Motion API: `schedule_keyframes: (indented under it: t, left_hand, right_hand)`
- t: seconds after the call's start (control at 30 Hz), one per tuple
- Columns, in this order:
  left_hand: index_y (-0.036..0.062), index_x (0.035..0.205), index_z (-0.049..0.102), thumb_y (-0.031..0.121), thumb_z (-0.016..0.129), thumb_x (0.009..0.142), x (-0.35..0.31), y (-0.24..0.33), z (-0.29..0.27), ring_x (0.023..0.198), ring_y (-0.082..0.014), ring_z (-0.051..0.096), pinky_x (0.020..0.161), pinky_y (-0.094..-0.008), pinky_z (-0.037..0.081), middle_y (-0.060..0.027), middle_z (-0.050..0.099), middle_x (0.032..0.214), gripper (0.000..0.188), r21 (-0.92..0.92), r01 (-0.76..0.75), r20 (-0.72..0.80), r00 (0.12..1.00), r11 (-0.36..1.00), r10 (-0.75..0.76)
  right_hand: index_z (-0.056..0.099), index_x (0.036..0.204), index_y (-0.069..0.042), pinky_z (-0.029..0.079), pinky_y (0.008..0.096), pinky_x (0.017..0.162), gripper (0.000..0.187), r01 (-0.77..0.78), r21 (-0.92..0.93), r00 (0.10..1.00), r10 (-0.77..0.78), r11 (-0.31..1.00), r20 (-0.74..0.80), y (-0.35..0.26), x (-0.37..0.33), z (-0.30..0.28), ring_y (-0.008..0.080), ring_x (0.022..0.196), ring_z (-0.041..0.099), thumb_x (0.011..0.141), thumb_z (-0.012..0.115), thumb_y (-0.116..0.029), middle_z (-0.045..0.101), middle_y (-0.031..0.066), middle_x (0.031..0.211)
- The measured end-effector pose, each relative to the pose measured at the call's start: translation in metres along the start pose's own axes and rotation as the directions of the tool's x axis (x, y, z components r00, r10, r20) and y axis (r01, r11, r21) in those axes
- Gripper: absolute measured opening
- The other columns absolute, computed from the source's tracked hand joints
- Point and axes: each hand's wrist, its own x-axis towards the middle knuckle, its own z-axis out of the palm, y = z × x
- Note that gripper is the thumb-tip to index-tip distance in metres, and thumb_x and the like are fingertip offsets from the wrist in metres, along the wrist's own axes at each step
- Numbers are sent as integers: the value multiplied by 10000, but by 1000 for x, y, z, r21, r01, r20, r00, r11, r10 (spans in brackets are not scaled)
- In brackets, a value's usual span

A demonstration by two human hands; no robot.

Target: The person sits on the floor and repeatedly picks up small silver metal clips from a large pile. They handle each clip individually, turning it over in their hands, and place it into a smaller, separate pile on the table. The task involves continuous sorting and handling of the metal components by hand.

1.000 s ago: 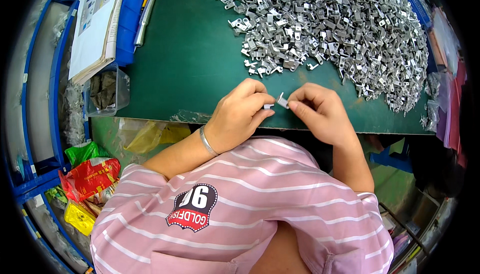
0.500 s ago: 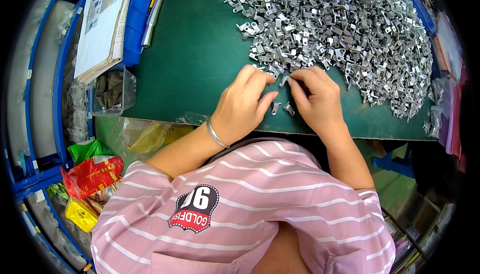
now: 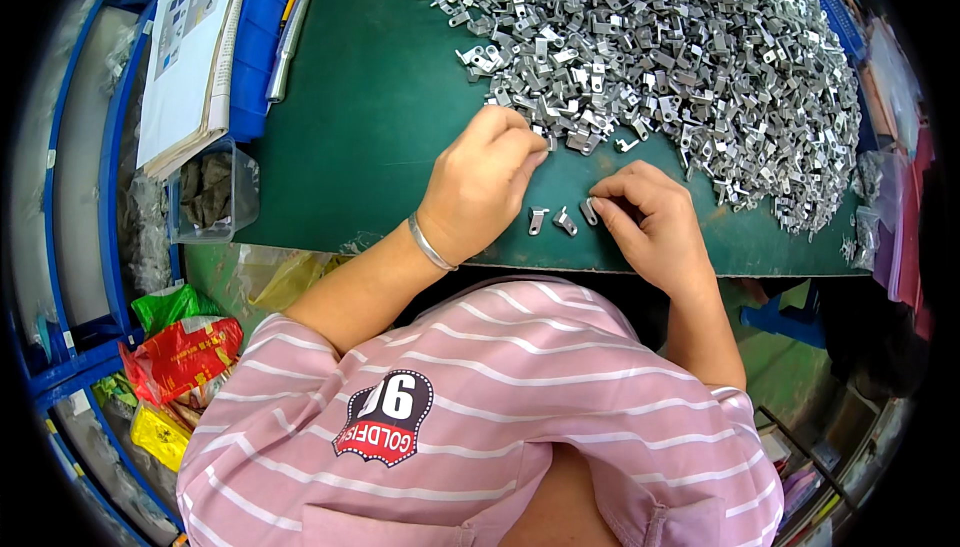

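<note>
A large heap of small bent metal brackets covers the far right of the green table. My left hand is at the heap's near edge, thumb and forefinger pinched on a small bracket that is mostly hidden. Closer to the table's front edge, my right hand pinches another bracket between thumb and forefinger. Left of it two loose brackets, one upright-looking and one tilted, lie side by side on the table.
A blue bin with papers leaning on it stands at the far left, a pen and a long metallic tool beside them. Below is a clear plastic tub holding dark cloth. Blue shelving lines the left side; colourful bags lie below.
My right hand has drawn its bracket toward me, to the right of the two loose ones. My left hand has moved slightly up to the heap's edge and closed into a pinch.
</note>
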Motion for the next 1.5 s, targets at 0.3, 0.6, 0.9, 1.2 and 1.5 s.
schedule_keyframes:
  t: [0.3,0.6,0.9,1.2,1.5]
  left_hand:
    - [-46,1082,650,66,646,932,-1,9,-17,751,-134,672,658,-251,570,-105,689,899,188,-711,672,434,653,209,-620]
    - [-28,1038,637,60,622,942,-10,7,-30,721,-128,663,635,-255,558,-109,689,913,131,-726,686,539,609,45,-582]
    - [-22,978,648,26,618,930,-23,10,-36,687,-109,632,622,-242,524,-78,670,907,74,-458,762,486,646,458,-589]
    - [-4,916,671,-36,657,852,-25,14,-27,690,-160,599,615,-259,484,-80,619,885,73,-139,310,345,905,941,-247]
    - [15,942,681,-50,720,765,-4,9,-18,727,-239,608,613,-316,487,-102,595,894,193,23,72,126,989,997,-74]
  right_hand:
    - [666,1008,-38,499,388,681,210,224,-331,929,-304,917,-213,2,31,22,292,817,612,803,674,4,603,104,888]
    - [643,1008,4,542,313,721,168,222,19,909,-199,975,-367,6,27,17,236,854,657,844,683,5,652,126,966]
    - [683,1025,1,529,245,691,199,-39,323,945,140,945,-296,13,-3,11,135,773,642,834,679,57,662,84,912]
    - [654,851,-5,539,303,661,160,214,-121,907,-244,969,-344,16,-6,11,233,787,668,739,710,95,690,107,932]
    - [679,888,-38,462,389,707,140,344,-254,915,-384,904,-127,11,5,6,277,808,595,757,722,-17,644,76,885]
